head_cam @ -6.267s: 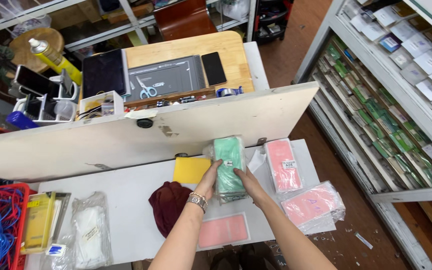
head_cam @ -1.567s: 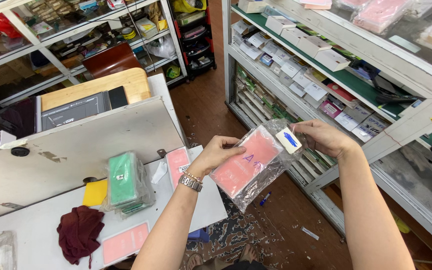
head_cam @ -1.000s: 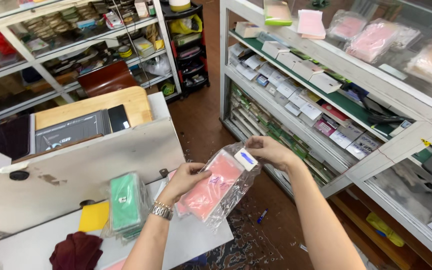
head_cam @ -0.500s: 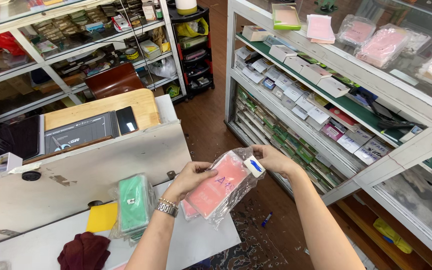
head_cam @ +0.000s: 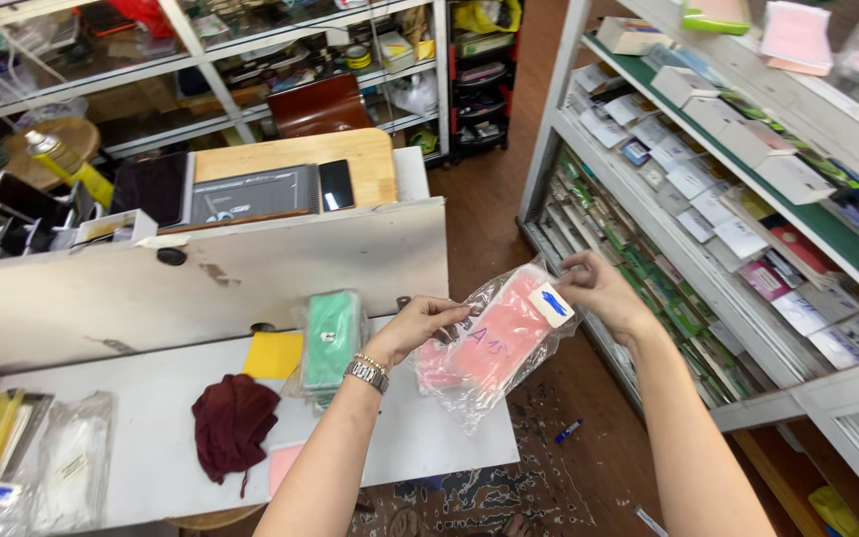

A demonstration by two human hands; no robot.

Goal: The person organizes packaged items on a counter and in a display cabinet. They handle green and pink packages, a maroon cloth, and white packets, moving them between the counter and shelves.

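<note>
The white worktop (head_cam: 151,438) carries a green bagged stack (head_cam: 332,338) near its back edge and a maroon cloth (head_cam: 234,423) toward the front. Beyond its right edge, above the floor, a clear bag of pink cases (head_cam: 494,343) hangs between both hands, long axis slanting up to the right. The left hand (head_cam: 425,323) pinches its lower end; the right hand (head_cam: 599,288) pinches the labelled top corner
</note>
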